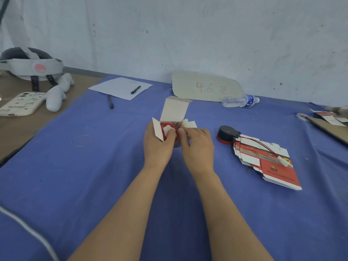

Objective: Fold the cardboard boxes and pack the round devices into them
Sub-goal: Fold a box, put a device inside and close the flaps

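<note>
At cloth centre: both hands (177, 142) grip open box (174, 113), red device (169, 129) prob. inside.

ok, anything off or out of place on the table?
Mostly fine. The water bottle lies on its side by the wall, and the spare round device trails its red-black wire across the flat box blanks.

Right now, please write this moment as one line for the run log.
step: packing | left hand: holds open box | right hand: pushes round device in | spare device, flat boxes: waiting at right
</note>
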Action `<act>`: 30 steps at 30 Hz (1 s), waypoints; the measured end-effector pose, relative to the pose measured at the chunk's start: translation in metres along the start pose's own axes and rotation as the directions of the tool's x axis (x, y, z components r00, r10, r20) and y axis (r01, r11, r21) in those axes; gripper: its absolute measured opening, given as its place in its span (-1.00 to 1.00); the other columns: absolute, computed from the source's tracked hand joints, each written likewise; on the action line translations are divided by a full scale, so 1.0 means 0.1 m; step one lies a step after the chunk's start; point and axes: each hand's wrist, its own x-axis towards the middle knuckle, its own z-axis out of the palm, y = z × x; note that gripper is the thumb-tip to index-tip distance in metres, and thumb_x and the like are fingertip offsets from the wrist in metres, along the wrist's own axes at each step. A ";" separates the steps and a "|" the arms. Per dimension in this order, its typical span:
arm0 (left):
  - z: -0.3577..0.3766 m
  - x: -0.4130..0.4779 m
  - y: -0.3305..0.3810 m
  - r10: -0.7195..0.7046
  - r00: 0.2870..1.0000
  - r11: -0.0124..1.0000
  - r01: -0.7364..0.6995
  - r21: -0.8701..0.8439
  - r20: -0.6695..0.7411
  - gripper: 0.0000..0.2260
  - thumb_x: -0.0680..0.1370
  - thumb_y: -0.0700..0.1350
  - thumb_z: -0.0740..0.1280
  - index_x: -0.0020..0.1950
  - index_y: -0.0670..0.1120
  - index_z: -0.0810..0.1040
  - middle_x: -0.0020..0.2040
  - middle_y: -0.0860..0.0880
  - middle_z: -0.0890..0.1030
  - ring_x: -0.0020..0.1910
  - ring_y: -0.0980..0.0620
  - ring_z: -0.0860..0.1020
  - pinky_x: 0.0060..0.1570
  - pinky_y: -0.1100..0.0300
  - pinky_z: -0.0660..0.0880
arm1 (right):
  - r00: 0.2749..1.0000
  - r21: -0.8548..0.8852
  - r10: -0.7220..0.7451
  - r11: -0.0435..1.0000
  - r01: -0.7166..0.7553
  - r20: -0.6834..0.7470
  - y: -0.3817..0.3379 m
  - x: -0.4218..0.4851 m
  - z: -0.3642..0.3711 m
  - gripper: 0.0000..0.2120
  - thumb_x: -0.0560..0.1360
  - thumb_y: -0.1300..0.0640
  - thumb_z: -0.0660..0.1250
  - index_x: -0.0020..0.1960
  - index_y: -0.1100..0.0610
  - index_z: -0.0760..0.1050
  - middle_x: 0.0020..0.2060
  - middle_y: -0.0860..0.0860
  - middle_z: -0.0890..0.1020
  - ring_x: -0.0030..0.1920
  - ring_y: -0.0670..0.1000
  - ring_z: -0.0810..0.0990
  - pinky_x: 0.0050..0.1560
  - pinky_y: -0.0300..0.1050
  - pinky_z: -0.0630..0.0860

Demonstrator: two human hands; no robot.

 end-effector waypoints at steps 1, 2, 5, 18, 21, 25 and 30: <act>0.00 0.00 -0.01 -0.019 1.000 1.000 0.019 -0.021 0.000 -0.74 0.52 -0.22 0.33 -0.13 0.16 0.40 -0.09 0.16 0.54 -0.18 0.36 0.55 -0.30 0.51 0.42 | 1.000 0.008 0.011 1.000 -0.011 0.015 -0.01 0.00 0.01 -0.72 0.61 0.04 0.20 -0.15 0.13 0.59 -0.23 -0.06 0.59 -0.08 -0.04 0.35 -0.17 -0.28 0.19; 0.00 0.01 -0.01 -0.034 0.999 0.999 0.034 -0.027 0.003 -0.75 0.53 -0.20 0.33 -0.12 0.16 0.41 -0.08 0.15 0.55 -0.16 0.32 0.55 -0.28 0.47 0.44 | 0.999 0.019 0.027 0.999 -0.028 0.029 -0.01 0.00 0.01 -0.69 0.62 0.02 0.18 -0.16 0.13 0.58 -0.24 -0.07 0.57 -0.07 -0.03 0.35 -0.17 -0.28 0.19; 0.01 0.02 -0.03 -0.063 0.998 0.998 0.063 -0.011 0.020 -0.77 0.52 -0.17 0.33 -0.12 0.17 0.41 -0.03 0.10 0.56 -0.06 0.19 0.55 -0.14 0.32 0.47 | 0.995 0.061 0.096 0.993 -0.098 0.036 -0.01 0.00 0.00 -0.69 0.62 0.03 0.17 -0.24 0.09 0.51 -0.32 -0.13 0.48 -0.09 0.01 0.36 -0.22 -0.25 0.17; 0.02 0.06 -0.08 -0.124 0.992 0.992 0.124 0.028 0.007 -0.82 0.50 -0.16 0.32 0.10 -0.04 0.51 0.06 0.00 0.58 0.04 0.07 0.56 -0.09 0.23 0.51 | 0.981 0.251 0.193 0.950 -0.186 -0.005 0.00 0.02 -0.01 -0.82 0.58 0.20 0.25 0.16 0.03 0.41 -0.13 -0.14 0.54 -0.13 -0.03 0.54 -0.15 -0.30 0.47; 0.02 0.04 -0.06 -0.113 0.993 0.994 0.112 0.009 0.026 -0.83 0.51 -0.16 0.33 0.05 0.05 0.49 0.05 0.04 0.57 0.03 0.10 0.55 -0.08 0.24 0.51 | 0.988 0.216 0.153 0.965 -0.146 -0.015 0.00 0.02 -0.01 -0.67 0.60 0.24 0.16 0.32 0.00 0.41 -0.14 -0.14 0.56 -0.15 -0.08 0.51 -0.23 -0.49 0.37; 0.02 0.01 -0.03 -0.099 0.994 0.995 0.098 0.013 0.052 -0.77 0.53 -0.14 0.33 -0.10 0.20 0.39 -0.03 0.17 0.53 -0.05 0.24 0.52 -0.21 0.39 0.41 | 0.993 0.082 0.117 0.990 -0.117 -0.001 0.05 0.02 0.00 -0.66 0.61 0.22 0.12 0.33 0.08 0.48 0.16 -0.02 0.51 0.12 -0.05 0.46 0.06 -0.35 0.36; 0.02 0.01 -0.04 -0.083 0.996 0.995 0.082 0.061 0.014 -0.77 0.53 -0.14 0.32 -0.13 0.18 0.36 -0.03 0.14 0.51 -0.11 0.28 0.49 -0.28 0.44 0.38 | 0.980 -0.063 0.173 0.982 -0.180 -0.101 0.09 0.06 -0.02 -0.67 0.59 0.09 0.10 0.25 0.15 0.51 0.08 0.06 0.38 0.06 0.05 0.37 -0.06 -0.19 0.26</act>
